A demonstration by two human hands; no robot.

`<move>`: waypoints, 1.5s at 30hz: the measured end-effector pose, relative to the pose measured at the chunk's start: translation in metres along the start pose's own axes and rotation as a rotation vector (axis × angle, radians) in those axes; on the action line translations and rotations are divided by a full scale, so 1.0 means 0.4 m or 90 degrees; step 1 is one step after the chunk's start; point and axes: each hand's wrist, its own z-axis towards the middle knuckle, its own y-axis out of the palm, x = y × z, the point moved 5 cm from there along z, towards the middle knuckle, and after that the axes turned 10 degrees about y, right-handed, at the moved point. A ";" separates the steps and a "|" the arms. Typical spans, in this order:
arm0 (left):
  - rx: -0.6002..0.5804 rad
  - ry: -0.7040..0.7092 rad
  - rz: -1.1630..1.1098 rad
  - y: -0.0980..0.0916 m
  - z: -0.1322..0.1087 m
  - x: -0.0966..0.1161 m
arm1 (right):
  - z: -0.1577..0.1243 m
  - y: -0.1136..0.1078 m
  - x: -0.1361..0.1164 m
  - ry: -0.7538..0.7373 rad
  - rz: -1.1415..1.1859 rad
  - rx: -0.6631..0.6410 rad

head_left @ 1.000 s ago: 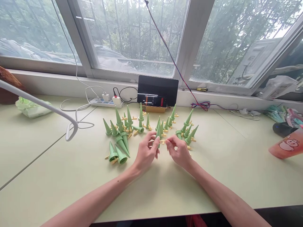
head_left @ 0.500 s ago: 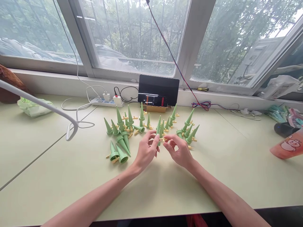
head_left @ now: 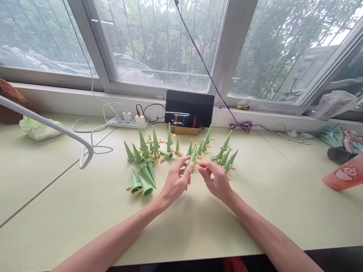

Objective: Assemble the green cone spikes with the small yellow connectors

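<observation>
My left hand [head_left: 176,180] is closed around a green plant watering spike [head_left: 193,154], whose point leans up and to the right. Beside its base, my right hand [head_left: 217,180] pinches a small yellow valve [head_left: 198,166] that sticks out from the spike; fingers partly cover where the two meet. More green spikes with yellow valves stand just behind my hands, among them an upright spike [head_left: 190,147]. To the left, a spike [head_left: 146,185] lies on its side, its hollow end facing me. A further group with a slanted spike [head_left: 232,158] sits beyond my right hand.
At the back, a black tablet [head_left: 190,105] leans upright with a phone [head_left: 185,121] before it. A power strip [head_left: 124,122] with cables lies left of them. An orange cup [head_left: 344,173] is at the right, and a white curved bar [head_left: 56,128] crosses the left side.
The spike in my left hand has tipped from upright towards the right. My right fingers have shifted slightly right and closed together at the yellow valve.
</observation>
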 end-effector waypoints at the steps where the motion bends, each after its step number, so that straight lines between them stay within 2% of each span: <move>1: 0.004 0.000 0.007 0.000 0.000 0.002 | 0.000 0.000 0.001 -0.006 -0.006 -0.001; 11: 0.031 0.011 0.020 -0.001 -0.002 0.009 | -0.003 0.004 0.002 -0.040 -0.049 -0.030; 21: 0.002 0.040 0.038 0.002 -0.007 -0.009 | -0.006 0.012 0.012 0.001 -0.013 -0.035; 29: -0.021 0.030 0.041 0.005 -0.007 -0.019 | -0.004 0.013 0.028 0.061 0.017 -0.047; 38: -0.022 0.049 0.047 0.008 -0.009 -0.006 | 0.002 0.009 0.021 0.110 0.082 -0.038; 45: -0.033 0.045 0.059 0.008 -0.008 -0.008 | 0.003 0.006 0.022 0.109 0.086 -0.046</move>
